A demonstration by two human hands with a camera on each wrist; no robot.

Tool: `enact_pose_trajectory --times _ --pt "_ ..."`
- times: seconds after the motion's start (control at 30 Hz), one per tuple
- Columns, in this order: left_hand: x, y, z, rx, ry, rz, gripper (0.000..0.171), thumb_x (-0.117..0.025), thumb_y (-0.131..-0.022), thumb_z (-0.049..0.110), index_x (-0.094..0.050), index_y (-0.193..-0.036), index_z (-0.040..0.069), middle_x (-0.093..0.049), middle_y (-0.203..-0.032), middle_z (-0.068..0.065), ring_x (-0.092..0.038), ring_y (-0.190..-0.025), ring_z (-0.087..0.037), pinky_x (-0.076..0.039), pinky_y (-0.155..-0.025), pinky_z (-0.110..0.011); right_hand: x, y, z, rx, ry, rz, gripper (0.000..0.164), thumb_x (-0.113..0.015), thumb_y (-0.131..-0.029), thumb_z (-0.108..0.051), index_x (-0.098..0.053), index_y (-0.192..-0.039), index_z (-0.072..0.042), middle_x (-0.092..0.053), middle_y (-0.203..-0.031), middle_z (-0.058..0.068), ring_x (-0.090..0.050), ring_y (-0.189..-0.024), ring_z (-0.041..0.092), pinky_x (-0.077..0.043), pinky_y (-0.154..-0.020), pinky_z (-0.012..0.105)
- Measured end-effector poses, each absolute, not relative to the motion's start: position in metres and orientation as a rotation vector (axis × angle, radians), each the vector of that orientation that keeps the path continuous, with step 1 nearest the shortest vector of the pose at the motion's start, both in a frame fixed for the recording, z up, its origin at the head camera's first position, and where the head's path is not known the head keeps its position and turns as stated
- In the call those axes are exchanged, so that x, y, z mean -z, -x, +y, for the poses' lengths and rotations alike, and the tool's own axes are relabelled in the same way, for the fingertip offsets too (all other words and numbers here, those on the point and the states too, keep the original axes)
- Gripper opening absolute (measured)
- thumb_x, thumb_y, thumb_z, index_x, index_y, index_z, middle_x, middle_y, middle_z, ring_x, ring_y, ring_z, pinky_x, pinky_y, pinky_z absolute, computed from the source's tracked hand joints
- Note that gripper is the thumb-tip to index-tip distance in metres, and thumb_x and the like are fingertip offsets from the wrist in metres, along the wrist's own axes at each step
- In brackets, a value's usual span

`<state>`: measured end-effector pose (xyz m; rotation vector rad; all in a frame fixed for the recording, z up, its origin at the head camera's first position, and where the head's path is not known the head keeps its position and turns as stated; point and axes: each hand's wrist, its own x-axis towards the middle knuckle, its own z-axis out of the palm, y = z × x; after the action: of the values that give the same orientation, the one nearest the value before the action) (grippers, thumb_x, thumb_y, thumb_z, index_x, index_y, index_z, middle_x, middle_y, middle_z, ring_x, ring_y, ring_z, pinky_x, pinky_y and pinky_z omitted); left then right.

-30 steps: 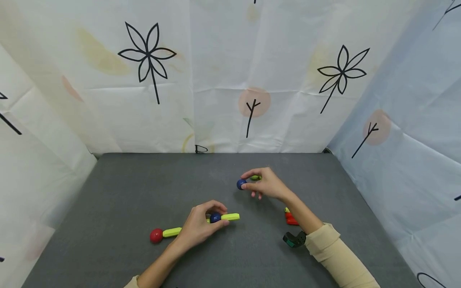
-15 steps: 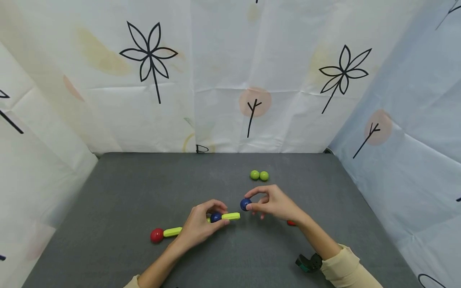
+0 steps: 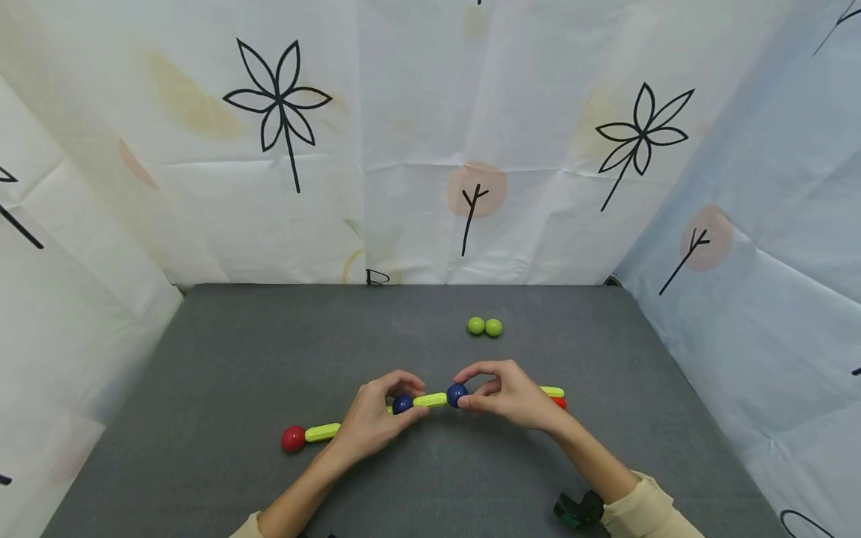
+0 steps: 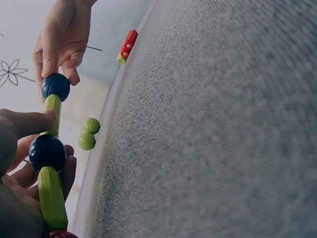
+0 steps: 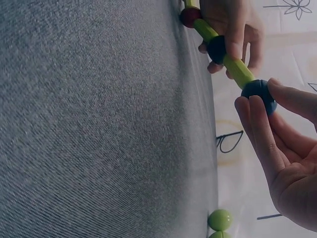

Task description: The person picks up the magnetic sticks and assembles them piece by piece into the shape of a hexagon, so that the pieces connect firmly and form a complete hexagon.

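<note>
A chain of yellow-green sticks (image 3: 430,400) and balls runs between both hands. Its left end is a red ball (image 3: 293,439). My left hand (image 3: 377,411) pinches it around the middle blue ball (image 3: 403,404) and its adjoining stick. Hidden behind that hand in the head view, another red ball (image 5: 190,17) shows in the right wrist view. With thumb and fingertips my right hand (image 3: 507,396) pinches a second blue ball (image 3: 457,394), which touches the chain's right-hand stick end. In the left wrist view this blue ball (image 4: 55,87) lines up with the stick.
Two green balls (image 3: 484,327) lie side by side farther back on the grey table (image 3: 269,336). Red and yellow-green sticks (image 3: 557,396) lie partly behind the right hand. A dark device (image 3: 580,510) is at the right cuff. Patterned white curtains surround the table.
My right hand has brought the second blue ball from the back toward me, against the chain's stick end. The green balls came into full view. My left hand has hardly moved.
</note>
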<state>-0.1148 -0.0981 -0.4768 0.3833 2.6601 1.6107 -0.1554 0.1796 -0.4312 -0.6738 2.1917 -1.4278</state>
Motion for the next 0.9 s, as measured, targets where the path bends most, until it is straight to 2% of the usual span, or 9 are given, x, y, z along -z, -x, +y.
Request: enact_pose_trajectory --times 0.17,0.33,0.5,0.57,0.67,0.77,0.9 --pt "0.477 0.116 -0.097 -1.667 -0.472 2.616 0.03 -0.09 -0.091 0.021 -0.074 -0.116 0.019 -0.082 -0.11 -0.001 -0.078 -0.102 -0.02 -0.061 -0.092 -0.025 0.432 0.153 0.178 1.463 0.67 2.174 0.036 -0.08 -0.1 -0.016 -0.07 -0.13 0.001 -0.081 -0.101 0.029 -0.08 -0.089 0.047 -0.066 -0.078 0.037" --pt "0.475 0.117 -0.092 -1.701 -0.582 2.582 0.032 -0.089 -0.092 0.021 -0.074 -0.119 0.014 -0.082 -0.111 -0.001 -0.08 -0.101 -0.019 -0.062 -0.092 -0.028 0.433 0.149 0.174 1.505 0.676 2.14 0.036 -0.079 -0.1 -0.016 -0.07 -0.131 0.0 -0.081 -0.103 0.03 -0.078 -0.092 0.052 -0.063 -0.076 0.027" --pt "0.473 0.118 -0.087 -1.73 -0.645 2.56 0.033 -0.09 -0.091 0.02 -0.074 -0.12 0.015 -0.083 -0.113 0.0 -0.081 -0.102 -0.022 -0.064 -0.09 -0.034 0.435 0.147 0.172 1.535 0.689 2.11 0.032 -0.071 -0.107 -0.015 -0.07 -0.133 0.002 -0.077 -0.12 0.032 -0.079 -0.099 0.051 -0.067 -0.081 0.03" --pt "0.472 0.119 -0.085 -1.743 -0.656 2.548 0.034 -0.091 -0.09 0.021 -0.075 -0.12 0.016 -0.082 -0.113 0.0 -0.081 -0.101 -0.024 -0.065 -0.09 -0.037 0.436 0.146 0.172 1.542 0.687 2.094 0.031 -0.068 -0.108 -0.014 -0.069 -0.135 0.003 -0.076 -0.125 0.032 -0.079 -0.102 0.051 -0.067 -0.088 0.033" --pt "0.472 0.119 -0.083 -1.745 -0.663 2.542 0.036 -0.093 -0.088 0.024 -0.075 -0.119 0.019 -0.081 -0.115 0.0 -0.081 -0.101 -0.022 -0.065 -0.091 -0.035 0.436 0.145 0.171 1.547 0.666 2.08 0.033 -0.068 -0.108 -0.014 -0.067 -0.136 0.002 -0.078 -0.122 0.03 -0.079 -0.104 0.05 -0.066 -0.089 0.03" --pt "0.471 0.119 -0.081 -1.728 -0.658 2.543 0.038 -0.094 -0.086 0.027 -0.076 -0.119 0.021 -0.08 -0.116 0.002 -0.08 -0.1 -0.017 -0.064 -0.092 -0.031 0.436 0.144 0.17 1.534 0.628 2.094 0.034 -0.07 -0.107 -0.018 -0.067 -0.136 0.0 -0.082 -0.111 0.026 -0.082 -0.098 0.041 -0.059 -0.075 0.022" --pt "0.471 0.12 -0.08 -1.715 -0.662 2.544 0.038 -0.095 -0.085 0.028 -0.076 -0.118 0.022 -0.08 -0.114 0.004 -0.078 -0.099 -0.011 -0.063 -0.093 -0.028 0.435 0.142 0.169 1.518 0.596 2.108 0.033 -0.071 -0.107 -0.019 -0.066 -0.135 -0.001 -0.082 -0.106 0.024 -0.081 -0.087 0.027 -0.042 -0.059 0.023"
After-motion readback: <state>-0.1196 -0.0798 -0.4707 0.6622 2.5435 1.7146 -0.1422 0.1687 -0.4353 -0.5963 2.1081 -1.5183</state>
